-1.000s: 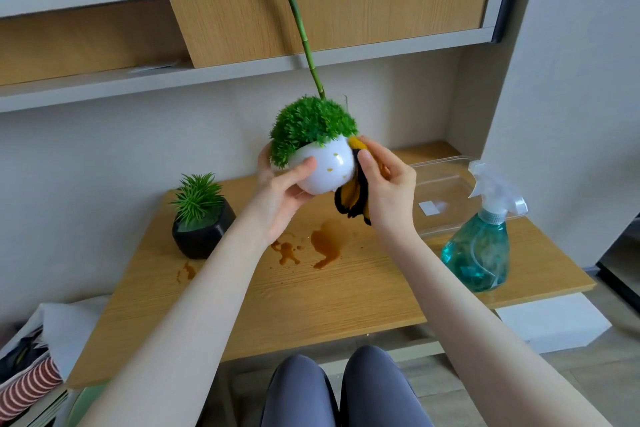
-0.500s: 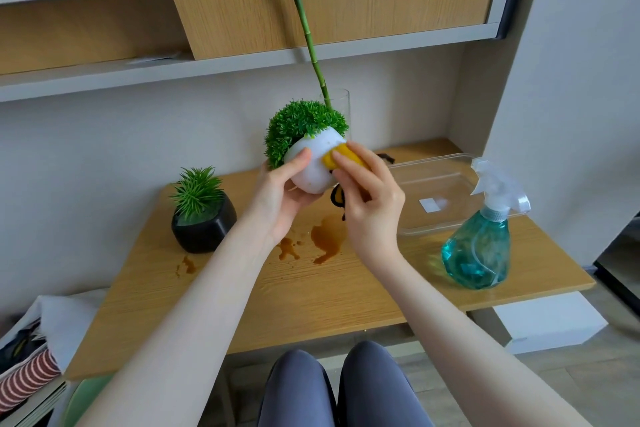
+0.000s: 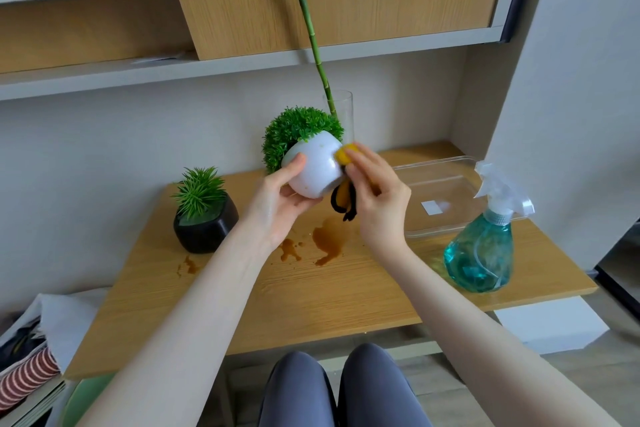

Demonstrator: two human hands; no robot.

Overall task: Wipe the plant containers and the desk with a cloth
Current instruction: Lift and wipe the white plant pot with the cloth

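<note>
Two hands are being used on one container: the white pot (image 3: pixel 317 168) is being held tilted above the counter (image 3: pixel 346 288), its green foliage leaning to the far left, with the left hand (image 3: pixel 277 199) curled under and around its near side, thumb laid across the wall. The yellow cloth (image 3: pixel 344 153) is being pressed against the pot's right wall by the right hand (image 3: pixel 377 194), whose fingers are curled over it and pinching it; a dark-edged tail of the cloth is hanging below.

For the wipe to be done well, the pot is probably best being turned slowly in the left hand while the cloth is being drawn round the wall in overlapping passes, so that the small specks are lifted rather than smeared. The tilt is best being kept modest, since the glazed surface looks slippery.

The black pot (image 3: pixel 206 225), at the left, is being left for later, as are the brown spills (image 3: pixel 329 239) on the counter just below the hands. A spray bottle (image 3: pixel 479 253) is standing at the right.
</note>
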